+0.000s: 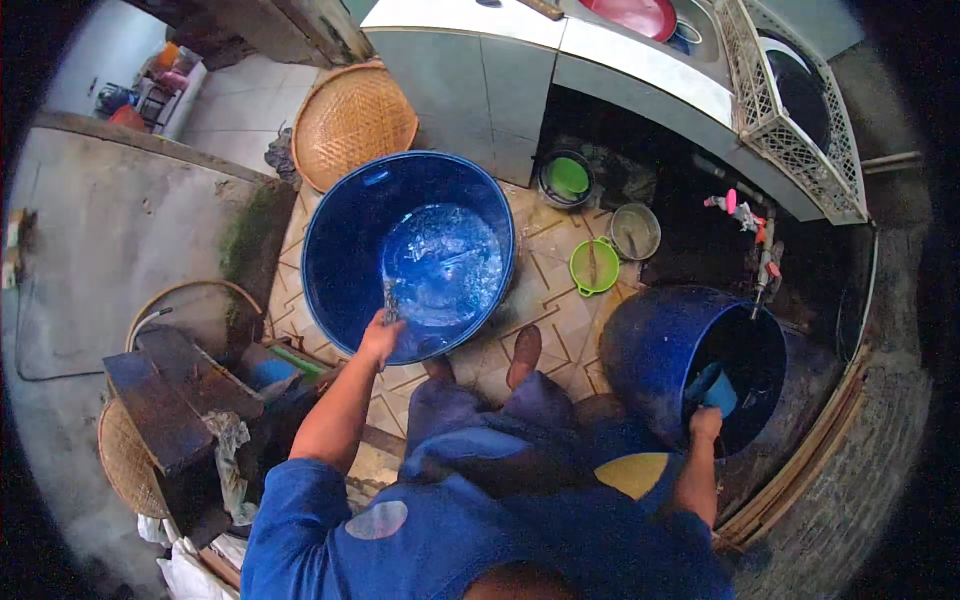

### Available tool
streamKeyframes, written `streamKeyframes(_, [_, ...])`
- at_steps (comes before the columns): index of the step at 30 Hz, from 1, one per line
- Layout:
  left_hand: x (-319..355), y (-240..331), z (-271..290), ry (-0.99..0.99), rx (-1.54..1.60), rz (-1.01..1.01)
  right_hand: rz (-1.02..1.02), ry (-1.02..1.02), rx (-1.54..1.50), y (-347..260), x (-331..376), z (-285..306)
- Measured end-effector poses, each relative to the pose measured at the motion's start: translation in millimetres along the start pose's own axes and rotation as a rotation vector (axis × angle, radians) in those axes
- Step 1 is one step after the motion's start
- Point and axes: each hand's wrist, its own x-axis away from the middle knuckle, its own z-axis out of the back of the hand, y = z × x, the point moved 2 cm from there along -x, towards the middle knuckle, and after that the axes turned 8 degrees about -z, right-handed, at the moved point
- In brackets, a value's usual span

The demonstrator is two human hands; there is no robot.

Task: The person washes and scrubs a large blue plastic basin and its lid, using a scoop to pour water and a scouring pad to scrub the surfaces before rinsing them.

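In front of my feet, a big round blue tub (322, 240) has its open top toward me, with a wet, shiny bottom. At its near rim my left hand (380, 338) is closed around a slim, greyish, speckled thing (390, 296) that sticks up inside the tub; its kind is unclear. To the right stands a blue barrel (640, 345) with a dark inside. My right hand (706, 423) reaches to its mouth, closed on the handle of a light-blue dipper (716, 388). The dipper is inside the opening, and its contents are hidden.
A tap with a pink handle (740, 212) sits above the barrel. Beyond the tub leans a woven bamboo tray (352, 125). On the tiles are a green strainer (594, 268), a metal pot (635, 232) and a green bowl (569, 178). A white counter (640, 62) runs behind.
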Motion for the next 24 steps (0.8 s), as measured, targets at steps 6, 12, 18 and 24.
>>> streamKeyframes(6, [22, -14, 0, 0.003, 0.064, 0.039, -0.121, -0.277, -0.388, -10, -72, -71])
streamKeyframes(12, [19, -35, -4, -0.046, 0.147, 0.060, -0.567, -0.403, -1.616, 18, -19, -1])
streamKeyframes(18, [-4, -55, 4, 0.104, -0.002, 0.055, -0.393, -0.209, -1.543, -17, 107, 131])
streamKeyframes(24, [-23, -70, 24, 0.101, 0.013, 0.110, -0.057, -0.298, -1.387, -94, 182, 199])
